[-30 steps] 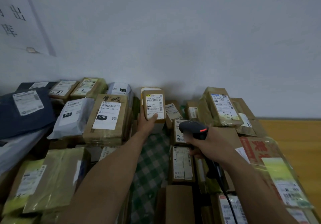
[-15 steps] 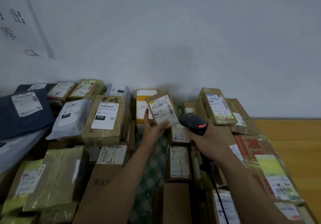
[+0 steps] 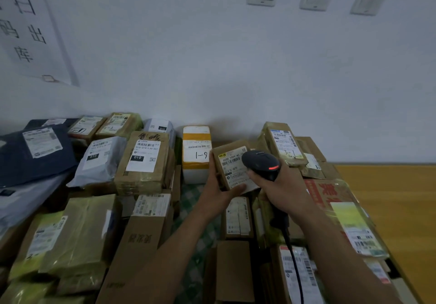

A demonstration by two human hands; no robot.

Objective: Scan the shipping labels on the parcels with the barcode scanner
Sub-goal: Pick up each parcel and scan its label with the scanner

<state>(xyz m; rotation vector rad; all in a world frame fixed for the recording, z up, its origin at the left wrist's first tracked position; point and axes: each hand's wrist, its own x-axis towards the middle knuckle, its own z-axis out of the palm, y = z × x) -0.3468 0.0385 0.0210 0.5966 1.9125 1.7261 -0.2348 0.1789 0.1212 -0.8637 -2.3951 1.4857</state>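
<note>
— Brown cardboard, small: the box (image 3: 230, 160) is held above the parcels (image 3: 141, 162), near the middle of the pile. The left hand (image 3: 217, 193) grips its lower left corner, thumb along the bottom edge of the label (image 3: 232, 170).

— And the scanner (image 3: 260, 163)?

— The right hand (image 3: 285, 190) is wrapped round its handle. The head sits just beside the label and hides the label's right side from here. A red light (image 3: 273, 168) shows on the head.

— That looks too close to me.

— I think so too. The barcode runs across the top of the label, so I'd draw the scanner back until the beam spans the whole code, and square the box to it.

— Does the thumb matter?

— It's clear of the bars, I judge, and should stay low. Whether the trigger is pressed I cannot tell. I'd hold both hands steady until the scanner answers, and mind the cable (image 3: 295, 256) trailing over the parcels below.
</note>
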